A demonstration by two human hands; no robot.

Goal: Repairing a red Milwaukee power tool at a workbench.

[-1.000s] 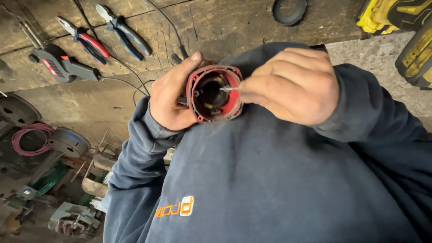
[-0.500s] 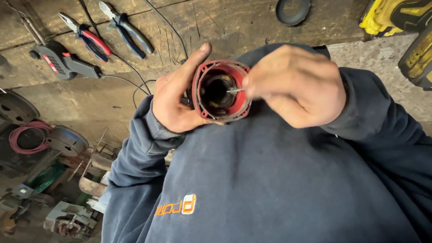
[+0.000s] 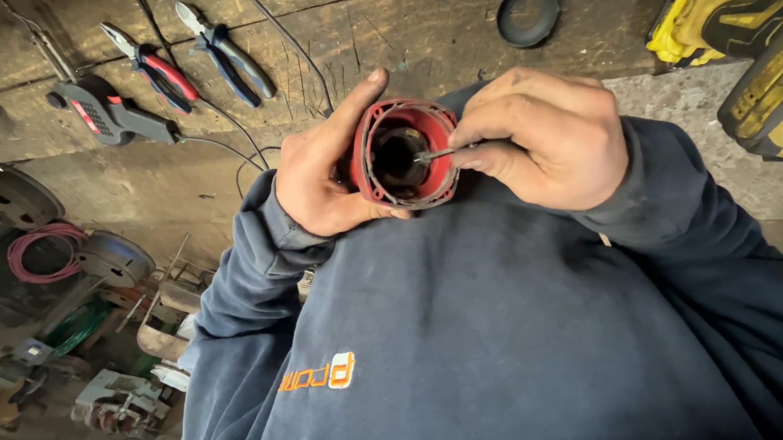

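Red housing [image 3: 404,154]: round, open-ended, held up at the chest.
Left hand [image 3: 322,176]: wrapped around it.
Right hand [image 3: 543,134]: pinching thin metal tool [image 3: 435,154], tip inside.
Risk: tool could slip, gouging the inside.

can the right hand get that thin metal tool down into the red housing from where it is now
Probably yes. The left hand holds the red housing with its open end facing up, and the thin tool in the right hand already pokes inside, nothing blocking.

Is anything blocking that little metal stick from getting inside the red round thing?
Nothing visible. The left hand holds the red housing with its open end clear, and the thin metal tool in the right hand already reaches into it.
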